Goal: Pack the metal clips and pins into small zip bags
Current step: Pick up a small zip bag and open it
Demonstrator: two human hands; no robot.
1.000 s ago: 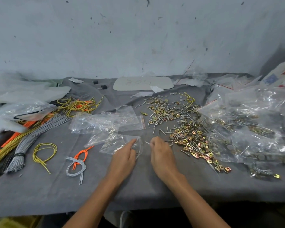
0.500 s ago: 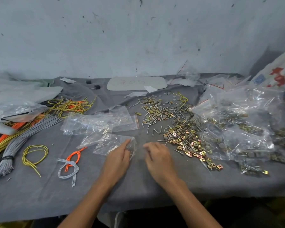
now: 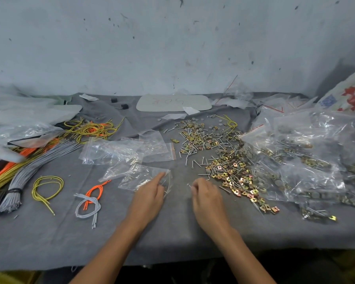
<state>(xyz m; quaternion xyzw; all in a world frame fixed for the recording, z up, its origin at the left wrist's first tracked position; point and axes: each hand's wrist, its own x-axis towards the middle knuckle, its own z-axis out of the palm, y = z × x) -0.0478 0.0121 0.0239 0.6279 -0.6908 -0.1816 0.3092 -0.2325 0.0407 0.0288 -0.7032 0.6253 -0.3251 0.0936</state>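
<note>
My left hand rests on the edge of a small clear zip bag lying on the grey cloth and holds its right side. My right hand is a little to the right, fingers curled, pinching thin metal pins at its fingertips. A heap of gold-coloured metal clips mixed with silver pins spreads just right of that hand. More clips and pins lie farther back. Several empty zip bags lie behind my left hand.
Filled clear bags pile up at the right. Grey cords, yellow loops and orange ties lie at the left. A pale flat plate sits by the wall. The cloth's front edge is near my forearms.
My hands have drawn slightly apart; the right hand has pulled back from the bag's mouth toward the clip heap. The camera has shifted a little, moving the scene left.
</note>
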